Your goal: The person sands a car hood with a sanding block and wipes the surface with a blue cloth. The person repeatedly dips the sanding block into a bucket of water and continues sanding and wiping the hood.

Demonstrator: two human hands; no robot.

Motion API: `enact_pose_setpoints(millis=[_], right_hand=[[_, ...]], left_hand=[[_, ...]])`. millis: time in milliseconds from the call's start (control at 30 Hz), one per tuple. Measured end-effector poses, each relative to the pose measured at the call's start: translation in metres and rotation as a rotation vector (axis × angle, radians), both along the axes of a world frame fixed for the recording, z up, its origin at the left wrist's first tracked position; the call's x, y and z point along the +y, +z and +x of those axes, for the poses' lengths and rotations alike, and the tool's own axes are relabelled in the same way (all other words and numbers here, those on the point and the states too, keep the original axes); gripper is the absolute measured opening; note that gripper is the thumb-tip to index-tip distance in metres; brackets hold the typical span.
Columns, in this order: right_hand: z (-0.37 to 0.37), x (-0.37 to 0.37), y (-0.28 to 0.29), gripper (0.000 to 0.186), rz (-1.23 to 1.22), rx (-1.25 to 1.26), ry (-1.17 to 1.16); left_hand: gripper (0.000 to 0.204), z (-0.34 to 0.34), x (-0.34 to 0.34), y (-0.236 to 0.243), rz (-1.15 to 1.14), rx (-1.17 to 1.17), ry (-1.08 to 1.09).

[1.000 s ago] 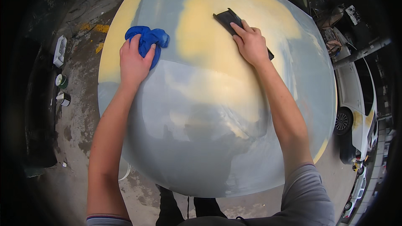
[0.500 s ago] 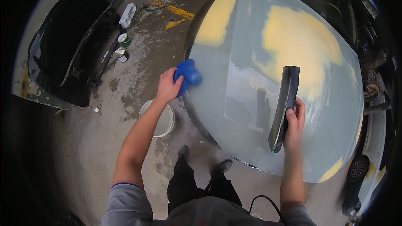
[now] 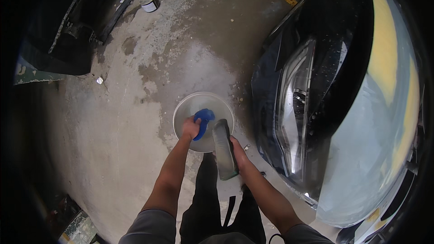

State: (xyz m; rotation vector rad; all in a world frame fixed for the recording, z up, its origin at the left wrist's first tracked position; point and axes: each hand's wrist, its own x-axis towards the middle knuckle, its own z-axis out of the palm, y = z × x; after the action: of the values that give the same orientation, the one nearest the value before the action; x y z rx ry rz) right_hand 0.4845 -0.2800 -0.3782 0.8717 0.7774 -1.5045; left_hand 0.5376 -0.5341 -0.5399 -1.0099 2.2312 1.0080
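Observation:
A bunched blue cloth (image 3: pixel 205 116) is gripped in my left hand (image 3: pixel 190 128), over the mouth of a round whitish bucket (image 3: pixel 192 101) on the floor. Fingers of my right hand (image 3: pixel 238 152) wrap the side of a long sanding block (image 3: pixel 224 151), whose worn grey-green face is turned up. The block's far end overlaps the bucket's near right rim, just right of the cloth. How deep the cloth hangs in the bucket I cannot tell.
To the right stands a car front with a headlight (image 3: pixel 294 113) and a grey hood (image 3: pixel 361 162) patched in yellow. Tins (image 3: pixel 149 2) and a dark car panel (image 3: pixel 68 56) lie at the far left. My legs are just behind the bucket.
Both hands have moved off the hood and down to the bucket, carrying the cloth and the sanding block. The block has turned its face up. My view has swung left and downward.

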Motion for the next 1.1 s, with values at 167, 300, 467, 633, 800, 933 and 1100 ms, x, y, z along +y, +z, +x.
enact_pose_setpoints(millis=[167,300,467,633,800,933,1100], right_hand=[[-0.017,-0.100,-0.229,0.062,0.220,-0.081,-0.117],[-0.011,-0.097,-0.363,0.050,0.559,-0.088,-0.050],[0.015,-0.143,-0.472,0.034,0.663,-0.083,-0.150],[0.030,-0.096,-0.510,0.042,0.547,-0.181,-0.219],[0.059,-0.082,-0.432,0.055,0.418,-0.042,-0.217],[0.016,-0.113,-0.270,0.065,0.331,-0.236,-0.053],[-0.010,-0.071,-0.184,0.067,0.087,-0.284,-0.228]], left_hand=[[0.049,-0.007,-0.039,-0.125,-0.046,-0.045,0.155],[0.054,-0.020,-0.007,-0.185,0.076,-0.058,0.103],[0.061,-0.016,-0.040,-0.278,0.127,-0.296,-0.031],[0.061,-0.017,-0.005,-0.240,0.349,-0.288,-0.007],[0.057,-0.035,0.022,-0.147,0.095,-0.100,0.251],[0.057,-0.045,-0.017,-0.182,-0.135,-0.180,0.002],[0.050,-0.033,-0.019,-0.268,-0.136,-0.300,-0.311]])
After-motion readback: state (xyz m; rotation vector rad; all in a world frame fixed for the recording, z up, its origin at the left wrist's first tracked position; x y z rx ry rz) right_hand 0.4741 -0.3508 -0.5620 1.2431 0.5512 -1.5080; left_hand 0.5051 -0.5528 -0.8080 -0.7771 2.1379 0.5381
